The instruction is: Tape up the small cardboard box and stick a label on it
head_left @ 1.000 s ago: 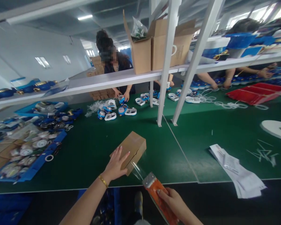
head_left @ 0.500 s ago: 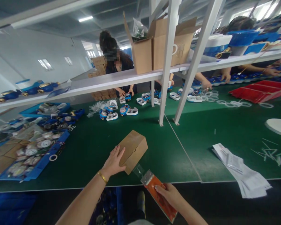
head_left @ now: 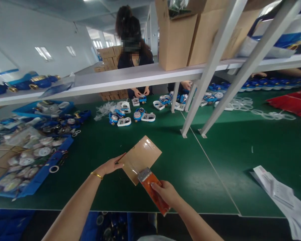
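A small brown cardboard box [head_left: 142, 154] sits on the green table in front of me, a glossy strip of clear tape running along its face. My left hand [head_left: 113, 165] grips the box's left edge, its thumb on the near side and the other fingers partly hidden. In my right hand [head_left: 165, 193] is an orange tape dispenser [head_left: 155, 191] with a metal head. That head touches the lower right part of the box, where the tape runs.
Blue bins of parts [head_left: 45, 167] stand on the left. Blue and white meter assemblies [head_left: 138, 114] lie farther back, where a co-worker's hands [head_left: 140, 92] handle one. White shelf posts [head_left: 208, 73] rise at right. Papers [head_left: 276, 190] lie near the right edge.
The tape dispenser has moved up and left against the box, and tape now covers the box's face. My left hand has shifted from the box's top to its left edge.
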### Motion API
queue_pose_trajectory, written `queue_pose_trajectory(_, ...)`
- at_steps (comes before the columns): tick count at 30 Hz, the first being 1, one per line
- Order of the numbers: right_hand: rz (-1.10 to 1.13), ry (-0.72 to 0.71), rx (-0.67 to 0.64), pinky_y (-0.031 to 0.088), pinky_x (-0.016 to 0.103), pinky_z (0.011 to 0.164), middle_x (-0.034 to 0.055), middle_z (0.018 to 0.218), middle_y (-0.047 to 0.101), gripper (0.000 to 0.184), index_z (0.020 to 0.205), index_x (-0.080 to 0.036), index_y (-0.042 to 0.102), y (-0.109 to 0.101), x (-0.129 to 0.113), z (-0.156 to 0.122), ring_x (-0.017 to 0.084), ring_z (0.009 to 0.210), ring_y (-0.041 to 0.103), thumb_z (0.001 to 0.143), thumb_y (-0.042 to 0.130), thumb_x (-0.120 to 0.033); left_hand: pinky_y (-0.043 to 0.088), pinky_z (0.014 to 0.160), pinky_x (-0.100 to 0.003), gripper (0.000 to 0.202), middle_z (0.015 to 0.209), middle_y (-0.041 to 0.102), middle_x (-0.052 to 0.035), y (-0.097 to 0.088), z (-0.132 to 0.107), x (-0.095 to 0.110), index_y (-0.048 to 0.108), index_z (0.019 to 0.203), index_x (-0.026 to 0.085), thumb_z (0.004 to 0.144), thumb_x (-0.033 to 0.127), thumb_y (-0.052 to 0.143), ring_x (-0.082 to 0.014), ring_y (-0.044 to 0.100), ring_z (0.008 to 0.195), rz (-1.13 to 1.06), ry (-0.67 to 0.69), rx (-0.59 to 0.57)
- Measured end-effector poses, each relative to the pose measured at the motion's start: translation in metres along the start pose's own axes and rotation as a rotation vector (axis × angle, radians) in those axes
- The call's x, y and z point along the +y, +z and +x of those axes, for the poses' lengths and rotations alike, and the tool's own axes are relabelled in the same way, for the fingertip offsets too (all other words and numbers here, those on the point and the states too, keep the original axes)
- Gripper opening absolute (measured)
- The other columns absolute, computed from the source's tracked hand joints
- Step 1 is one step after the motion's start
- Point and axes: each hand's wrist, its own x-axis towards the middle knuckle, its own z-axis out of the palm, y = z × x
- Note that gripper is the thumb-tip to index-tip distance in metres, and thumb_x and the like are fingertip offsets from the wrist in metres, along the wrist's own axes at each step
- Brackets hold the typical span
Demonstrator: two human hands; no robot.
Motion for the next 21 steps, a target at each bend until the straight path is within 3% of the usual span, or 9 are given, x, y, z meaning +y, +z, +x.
queue_pose_trajectory(4, -0.059, 0.01, -0.014, 0.039, 0.032, 0.067, 0.0114, 0.087, 0.065, 0.038, 0.09, -0.01, 0.059, 0.003, -0.022, 0.01, 0.022, 0.078, 0.059, 0.087, 0.051, -0.046, 0.032, 0.106, -0.052, 0.066, 0.144, 0.034, -0.0069, -0.009, 0.003, -0.008, 0.015, 0.145, 0.029, 0.088, 0.05, 0.042, -0.0288, 0.035, 0.13, -0.021, -0.047, 0.039)
queue_pose_trajectory(8, -0.057, 0.048, -0.03, 0.041, 0.034, 0.07, 0.0119, 0.089, 0.065, 0.039, 0.091, -0.01, 0.059, 0.004, -0.035, 0.019, 0.023, 0.08, 0.06, 0.087, 0.051, -0.048, 0.016, 0.115, -0.049, 0.056, 0.153, 0.005, 0.0035, -0.011, 0.014, 0.012, 0.017, 0.145, 0.031, 0.092, 0.04, 0.034, -0.0235, 0.006, 0.141, -0.015, 0.01, 0.19)
queue_pose_trajectory(10, -0.03, 0.069, -0.043, 0.043, 0.033, 0.07, 0.0116, 0.09, 0.065, 0.039, 0.093, -0.01, 0.059, 0.004, -0.038, 0.023, 0.022, 0.08, 0.061, 0.088, 0.051, -0.047, 0.006, 0.118, -0.044, 0.052, 0.153, 0.006, 0.0049, -0.013, 0.025, 0.022, 0.021, 0.144, 0.028, 0.094, 0.038, 0.031, -0.0194, 0.001, 0.141, -0.021, 0.03, 0.239)
queue_pose_trajectory(13, -0.008, 0.08, -0.053, 0.045, 0.031, 0.069, 0.0105, 0.09, 0.065, 0.038, 0.093, -0.01, 0.059, 0.006, -0.039, 0.028, 0.02, 0.079, 0.062, 0.088, 0.05, -0.047, 0.006, 0.118, -0.044, 0.056, 0.151, 0.015, -0.002, -0.019, 0.038, 0.018, 0.022, 0.145, 0.023, 0.094, 0.045, 0.03, -0.0226, 0.009, 0.141, -0.105, -0.036, 0.276)
queue_pose_trajectory(16, -0.016, 0.083, -0.041, 0.044, 0.031, 0.068, 0.0111, 0.089, 0.065, 0.04, 0.092, -0.01, 0.06, 0.009, -0.039, 0.032, 0.021, 0.079, 0.062, 0.088, 0.051, -0.049, 0.018, 0.115, -0.046, 0.063, 0.143, 0.035, -0.012, -0.021, 0.04, -0.01, 0.026, 0.143, 0.014, 0.095, 0.053, 0.016, -0.0259, 0.026, 0.136, -0.304, -0.169, 0.229)
queue_pose_trajectory(19, -0.02, 0.102, -0.034, 0.045, 0.032, 0.069, 0.0121, 0.091, 0.065, 0.041, 0.094, -0.009, 0.06, 0.01, -0.041, 0.033, 0.023, 0.082, 0.062, 0.087, 0.052, -0.049, 0.037, 0.107, -0.04, 0.071, 0.136, 0.043, -0.017, -0.01, 0.031, -0.038, 0.034, 0.138, 0.007, 0.093, 0.057, 0.014, -0.025, 0.044, 0.124, -0.54, -0.232, 0.12)
queue_pose_trajectory(21, -0.013, 0.104, -0.041, 0.046, 0.032, 0.071, 0.0119, 0.092, 0.065, 0.041, 0.096, -0.01, 0.06, 0.009, -0.042, 0.033, 0.023, 0.084, 0.062, 0.087, 0.052, -0.049, 0.044, 0.101, -0.037, 0.072, 0.139, 0.04, -0.0149, 0.006, 0.024, -0.046, 0.033, 0.138, 0.01, 0.091, 0.062, 0.016, -0.0231, 0.047, 0.121, -0.674, -0.211, 0.099)
